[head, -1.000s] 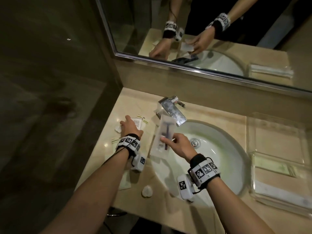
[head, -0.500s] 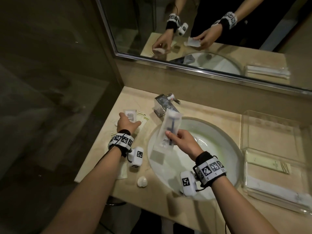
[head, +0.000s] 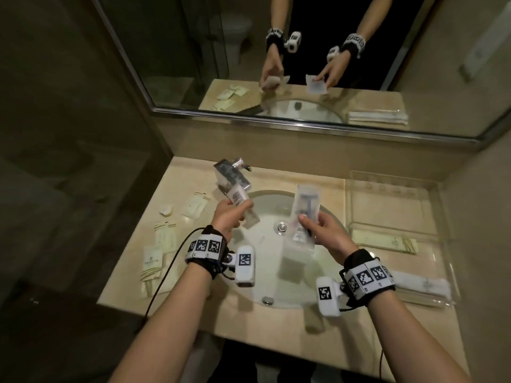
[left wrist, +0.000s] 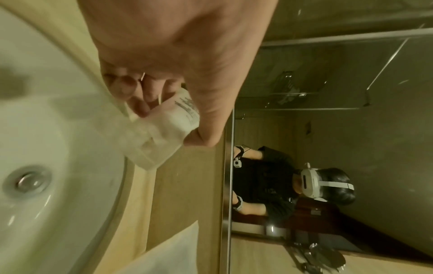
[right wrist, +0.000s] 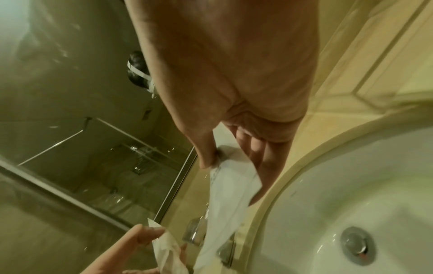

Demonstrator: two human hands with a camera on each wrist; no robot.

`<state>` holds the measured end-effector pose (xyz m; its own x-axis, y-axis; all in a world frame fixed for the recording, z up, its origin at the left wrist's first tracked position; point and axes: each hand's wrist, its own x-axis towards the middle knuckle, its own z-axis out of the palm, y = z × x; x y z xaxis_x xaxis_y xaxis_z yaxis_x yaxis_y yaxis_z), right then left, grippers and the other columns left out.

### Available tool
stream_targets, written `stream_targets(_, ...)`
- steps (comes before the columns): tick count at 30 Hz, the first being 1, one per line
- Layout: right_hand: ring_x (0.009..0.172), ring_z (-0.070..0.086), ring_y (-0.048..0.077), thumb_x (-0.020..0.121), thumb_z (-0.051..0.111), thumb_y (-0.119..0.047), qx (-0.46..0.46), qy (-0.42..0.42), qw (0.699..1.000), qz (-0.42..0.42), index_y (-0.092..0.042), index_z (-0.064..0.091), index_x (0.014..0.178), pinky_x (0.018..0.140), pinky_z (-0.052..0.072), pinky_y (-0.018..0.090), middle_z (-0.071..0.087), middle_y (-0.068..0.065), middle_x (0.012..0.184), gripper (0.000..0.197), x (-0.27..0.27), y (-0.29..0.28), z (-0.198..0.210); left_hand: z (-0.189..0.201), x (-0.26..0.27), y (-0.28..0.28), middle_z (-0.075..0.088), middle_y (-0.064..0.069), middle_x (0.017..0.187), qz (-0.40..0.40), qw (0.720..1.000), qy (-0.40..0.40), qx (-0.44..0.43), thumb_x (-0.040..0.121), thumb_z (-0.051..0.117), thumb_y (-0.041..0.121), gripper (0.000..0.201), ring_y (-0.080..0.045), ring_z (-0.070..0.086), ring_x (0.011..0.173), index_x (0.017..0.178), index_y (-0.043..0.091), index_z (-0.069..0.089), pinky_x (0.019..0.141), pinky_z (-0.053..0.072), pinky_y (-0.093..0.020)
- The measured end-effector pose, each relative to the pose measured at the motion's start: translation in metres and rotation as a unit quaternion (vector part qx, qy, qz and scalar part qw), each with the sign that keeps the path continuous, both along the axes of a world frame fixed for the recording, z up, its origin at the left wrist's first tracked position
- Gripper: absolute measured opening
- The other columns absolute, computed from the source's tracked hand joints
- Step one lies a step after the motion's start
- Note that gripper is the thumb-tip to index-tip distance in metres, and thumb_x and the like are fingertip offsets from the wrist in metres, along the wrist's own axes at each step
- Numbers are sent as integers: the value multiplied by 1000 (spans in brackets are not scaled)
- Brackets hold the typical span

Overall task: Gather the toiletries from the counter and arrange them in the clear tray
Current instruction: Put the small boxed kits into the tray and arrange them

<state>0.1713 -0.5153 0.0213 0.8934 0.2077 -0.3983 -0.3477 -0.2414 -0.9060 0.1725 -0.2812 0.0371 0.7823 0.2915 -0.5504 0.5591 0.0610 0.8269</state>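
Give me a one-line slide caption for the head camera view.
Over the sink, the left hand holds a small sachet, the right hand a packaged razor; clear tray waits right.

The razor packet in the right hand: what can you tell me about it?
The razor packet is a long, flat, clear plastic sleeve with a dark T-shaped razor showing through and print near its lower end. The right hand pinches it low down between thumb and fingers, holding it roughly upright and tilted, in the air above the white sink.

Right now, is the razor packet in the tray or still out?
Out. The right hand pinches the razor packet above the sink, beside the clear tray.
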Motion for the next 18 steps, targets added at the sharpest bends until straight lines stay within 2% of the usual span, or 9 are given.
stream_targets(1,78,68,9,95,59,-27,-10,-2,1000,-13,-12,64,112,64,51,22,72,0,93,23,-4,-16,-1,-4,0,-13,68,-9,99,-8,1000,8,-5,80,71,21,35,-18,58,78,111,9,62,64,43,-26)
stream_targets(3,87,69,19,94,60,-29,-25,7,999,-37,-8,64,114,70,54,29,73,5,98,29,-11,-48,-4,-9,0,-40,68,-8,94,-21,999,23,-25,81,70,19,35,-17,62,78,112,6,62,63,46,-27)
stream_targets(5,95,69,26,94,60,-28,-36,32,997,-53,-6,64,116,79,55,36,72,12,106,31,-20,-81,-7,-17,0,-67,67,-7,90,-33,997,49,-53,79,72,19,34,-17,64,76,109,7,62,62,50,-26)
stream_targets(7,97,67,25,94,61,-29,-63,53,995,-65,-5,59,120,83,54,38,69,11,111,36,-25,-113,-9,-26,-1,-91,69,-8,92,-44,993,80,-72,75,76,22,31,-20,67,77,101,8,65,63,55,-28)
stream_targets(10,110,60,31,93,59,-33,-173,61,979,-93,-8,48,131,94,49,44,61,12,124,47,-25,-159,-15,-37,-6,-127,68,-9,102,-69,984,98,-130,81,74,21,27,-26,72,76,100,4,66,74,61,-34)
stream_targets(12,117,56,35,95,57,-28,-259,36,961,-90,-6,46,135,94,44,36,58,14,129,47,-21,-186,-18,-41,-11,-150,65,-9,105,-81,979,107,-153,85,70,15,28,-28,72,78,107,0,61,71,62,-34)
stream_targets(14,112,59,34,94,59,-23,-336,-3,940,-58,-7,53,128,86,42,32,63,17,125,38,-17,-208,-24,-46,-16,-171,63,-11,101,-93,976,113,-162,86,67,11,20,-25,71,76,102,1,59,70,61,-29)
stream_targets(15,109,61,33,93,61,-21,-363,-15,931,-43,-9,57,124,87,44,32,66,16,120,34,-14,-217,-27,-48,-17,-179,62,-12,97,-98,974,116,-166,86,67,9,17,-22,70,74,99,2,59,69,61,-26)
stream_targets(18,104,63,31,88,64,-19,-451,-33,891,23,-18,63,110,93,50,43,70,10,111,22,-7,-233,-33,-57,-21,-200,65,-11,90,-123,973,104,-167,86,65,7,15,-19,71,74,99,6,57,60,60,-23)
